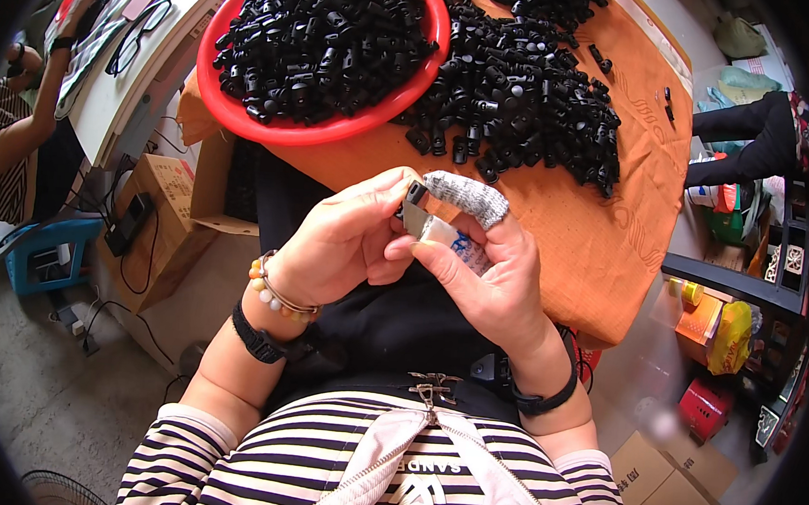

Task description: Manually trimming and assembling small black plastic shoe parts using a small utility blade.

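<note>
My left hand is closed, pinching a small black plastic piece between thumb and fingertips. It looks like one of the cord-lock-like pieces on the table. In my right hand is a short flat grey blade with a white wrapped grip bearing blue marks. Its tip meets or nearly meets the black piece. A grey knitted finger cover sits on my right index finger, which reaches over toward the piece. Both hands are above my lap, at the table's near edge.
A red basin heaped with black pieces stands on the orange tablecloth. Beside it lies a loose pile of black pieces. Cartons are at left, a dark shelf rack at right. Other people sit on both sides.
</note>
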`<state>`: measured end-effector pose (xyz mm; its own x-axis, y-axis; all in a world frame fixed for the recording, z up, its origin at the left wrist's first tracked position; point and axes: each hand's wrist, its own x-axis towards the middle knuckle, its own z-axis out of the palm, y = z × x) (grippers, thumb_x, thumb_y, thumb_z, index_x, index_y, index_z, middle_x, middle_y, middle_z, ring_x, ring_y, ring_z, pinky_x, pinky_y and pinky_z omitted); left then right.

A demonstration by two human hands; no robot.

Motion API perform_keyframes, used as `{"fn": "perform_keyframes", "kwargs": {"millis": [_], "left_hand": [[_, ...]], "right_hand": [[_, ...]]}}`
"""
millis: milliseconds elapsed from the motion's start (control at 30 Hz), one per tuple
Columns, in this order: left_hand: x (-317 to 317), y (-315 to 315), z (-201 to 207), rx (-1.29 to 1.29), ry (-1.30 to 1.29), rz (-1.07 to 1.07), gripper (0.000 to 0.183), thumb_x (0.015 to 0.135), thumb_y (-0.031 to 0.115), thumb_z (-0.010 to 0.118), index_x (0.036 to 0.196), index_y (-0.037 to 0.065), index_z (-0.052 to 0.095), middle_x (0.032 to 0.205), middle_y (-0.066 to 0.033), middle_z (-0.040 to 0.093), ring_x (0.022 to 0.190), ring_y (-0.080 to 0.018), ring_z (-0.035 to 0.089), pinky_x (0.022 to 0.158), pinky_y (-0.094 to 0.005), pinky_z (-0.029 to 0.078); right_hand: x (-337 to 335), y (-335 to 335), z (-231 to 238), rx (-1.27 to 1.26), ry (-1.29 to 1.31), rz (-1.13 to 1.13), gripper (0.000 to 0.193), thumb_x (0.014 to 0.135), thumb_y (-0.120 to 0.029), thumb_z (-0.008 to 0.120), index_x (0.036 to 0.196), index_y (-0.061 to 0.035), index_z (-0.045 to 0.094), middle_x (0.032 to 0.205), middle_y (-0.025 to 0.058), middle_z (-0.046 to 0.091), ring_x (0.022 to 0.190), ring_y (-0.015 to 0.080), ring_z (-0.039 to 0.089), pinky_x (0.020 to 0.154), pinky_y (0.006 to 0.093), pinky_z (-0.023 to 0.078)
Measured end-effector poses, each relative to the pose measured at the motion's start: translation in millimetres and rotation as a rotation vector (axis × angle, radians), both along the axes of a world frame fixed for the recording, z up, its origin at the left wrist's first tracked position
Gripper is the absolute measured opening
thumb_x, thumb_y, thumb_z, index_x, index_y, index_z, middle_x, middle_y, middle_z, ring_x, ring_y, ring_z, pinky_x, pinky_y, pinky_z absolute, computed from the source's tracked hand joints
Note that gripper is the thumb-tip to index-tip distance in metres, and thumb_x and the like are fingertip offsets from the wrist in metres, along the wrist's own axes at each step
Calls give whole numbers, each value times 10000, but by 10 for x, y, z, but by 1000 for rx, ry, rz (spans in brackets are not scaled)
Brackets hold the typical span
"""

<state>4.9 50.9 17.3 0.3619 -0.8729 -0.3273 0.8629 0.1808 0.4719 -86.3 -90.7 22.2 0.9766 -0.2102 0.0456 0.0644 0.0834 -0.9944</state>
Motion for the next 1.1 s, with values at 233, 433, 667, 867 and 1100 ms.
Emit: {"fn": "perform_keyframes", "kwargs": {"millis": [233, 433, 667, 867, 1100], "left_hand": [[2, 19, -27, -46, 6, -19, 258, 961, 306, 376, 1050, 79, 460, 663, -9, 447, 503, -72, 355, 444, -203, 284], [5, 21, -35, -52, 34, -24, 262, 958, 302, 382, 1070, 79, 460, 666, -10, 450, 504, -73, 358, 445, -204, 287], [2, 16, -17, -61, -1, -24, 256, 956, 302, 387, 1068, 84, 461, 663, -10, 447, 510, -72, 360, 444, -202, 283], [6, 28, -35, -57, 38, -50, 248, 955, 302, 391, 1052, 86, 465, 667, -6, 445, 516, -66, 356, 446, -200, 282], [-15, 7, -57, -45, -52, 15, 207, 946, 276, 412, 1030, 89, 444, 715, -11, 463, 552, -59, 379, 451, -194, 283]], "right_hand": [[-13, -24, 7, -56, 52, 18, 367, 825, -67, 640, 1160, 2, 508, 891, 114, 674, 797, 79, 623, 658, 206, 488], [-2, -7, 14, -8, 35, 4, 358, 826, -74, 639, 1151, 5, 513, 921, 125, 670, 793, 87, 624, 671, 217, 493], [-12, -8, 22, 1, 38, 3, 348, 829, -75, 636, 1145, 9, 517, 931, 120, 668, 795, 87, 620, 671, 220, 493], [-10, -32, -29, -32, 18, 1, 329, 835, -71, 631, 1138, 6, 528, 937, 100, 660, 793, 72, 603, 671, 214, 483], [-1, -5, 9, 17, 17, -1, 359, 833, -69, 631, 1162, 5, 508, 952, 105, 656, 809, 99, 621, 693, 226, 494]]}}
